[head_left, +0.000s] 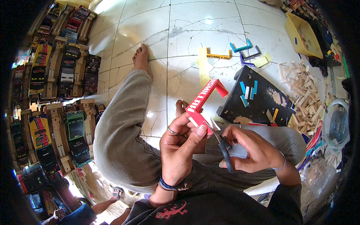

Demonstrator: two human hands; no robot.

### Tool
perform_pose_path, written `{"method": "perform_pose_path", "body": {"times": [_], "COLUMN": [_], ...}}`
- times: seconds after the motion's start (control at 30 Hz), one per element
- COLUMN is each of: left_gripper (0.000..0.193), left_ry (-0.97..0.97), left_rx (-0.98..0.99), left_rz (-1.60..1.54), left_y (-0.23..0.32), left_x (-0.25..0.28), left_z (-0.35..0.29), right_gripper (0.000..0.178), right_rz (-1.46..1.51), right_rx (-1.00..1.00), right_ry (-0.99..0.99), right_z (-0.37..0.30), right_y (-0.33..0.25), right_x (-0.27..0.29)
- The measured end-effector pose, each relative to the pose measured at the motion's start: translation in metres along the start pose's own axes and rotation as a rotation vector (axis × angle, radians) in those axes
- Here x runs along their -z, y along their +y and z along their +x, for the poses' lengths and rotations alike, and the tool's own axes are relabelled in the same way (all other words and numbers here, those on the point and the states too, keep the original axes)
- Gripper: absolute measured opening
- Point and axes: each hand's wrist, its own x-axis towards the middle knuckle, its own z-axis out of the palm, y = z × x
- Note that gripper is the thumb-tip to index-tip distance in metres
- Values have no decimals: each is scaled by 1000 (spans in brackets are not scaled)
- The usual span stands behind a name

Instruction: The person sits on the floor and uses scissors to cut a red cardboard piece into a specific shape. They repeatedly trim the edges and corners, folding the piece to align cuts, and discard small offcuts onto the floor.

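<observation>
1. Pinching the red piece (204, 95) b/w thumb & fingers, the L hand (178, 148) has it up in front of the lap. It's bent at both ends, w/ white print. If the pinch goes soft, it could twist & the cut could go crooked.

2. The scissors (225, 148) have their blades at the low end of the red piece, right by the L thumb. Biggest worry, I think: a nipped thumb, b/c skin & blade are so close.

3. The R hand (251, 148) is curled round the scissor handles, thumb on one side, fingers on the other. One squeeze too far could snip too much & spoil the piece. Can't tell from here how much is b/w the blades.

4. Gray pants (125, 120) are right under the hands. If the scissors slip out, they could poke a leg.

5. Just past the R knee is a black board (234, 103) w/ teal bits (255, 87) on it. A knee bump could shake the bits off, b/c they look loose.

6. On the floor ahead: a yellow piece (218, 57) & a pale yellow strip (203, 69). A foot sliding fwd could squash them.

7. Far R, a heap of wood sticks (305, 107) sits near a clear tub (335, 125). A big elbow swing might knock sticks all over. Far L, toy trucks (68, 73) stand packed tight; bump one & others might tip, prob.
</observation>
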Motion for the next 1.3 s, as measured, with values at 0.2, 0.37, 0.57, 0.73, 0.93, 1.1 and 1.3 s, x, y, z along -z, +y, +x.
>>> {"method": "perform_pose_path", "body": {"times": [0.2,0.37,0.57,0.73,0.93,1.1,1.3], "left_gripper": [36,37,38,38,37,37,37], "left_ry": [8,4,14,-11,2,-9,-12], "left_rx": [-1,2,46,46,56,30,8], "left_rz": [18,12,-8,-26,-70,-63,-35], "left_y": [0,0,2,3,0,0,0], "left_x": [0,0,-2,-1,-3,-1,0], "left_z": [0,1,0,1,1,0,1], "right_gripper": [49,45,42,56,60,55,30], "right_rz": [171,232,271,403,471,469,313], "right_rx": [-25,-26,-2,-123,-183,-159,-39], "right_ry": [-89,-115,-145,-131,-160,-150,-176], "right_z": [1,0,-1,-4,-4,-3,0], "right_y": [2,8,12,11,11,8,7], "right_x": [2,2,2,-2,-2,-2,2]}}
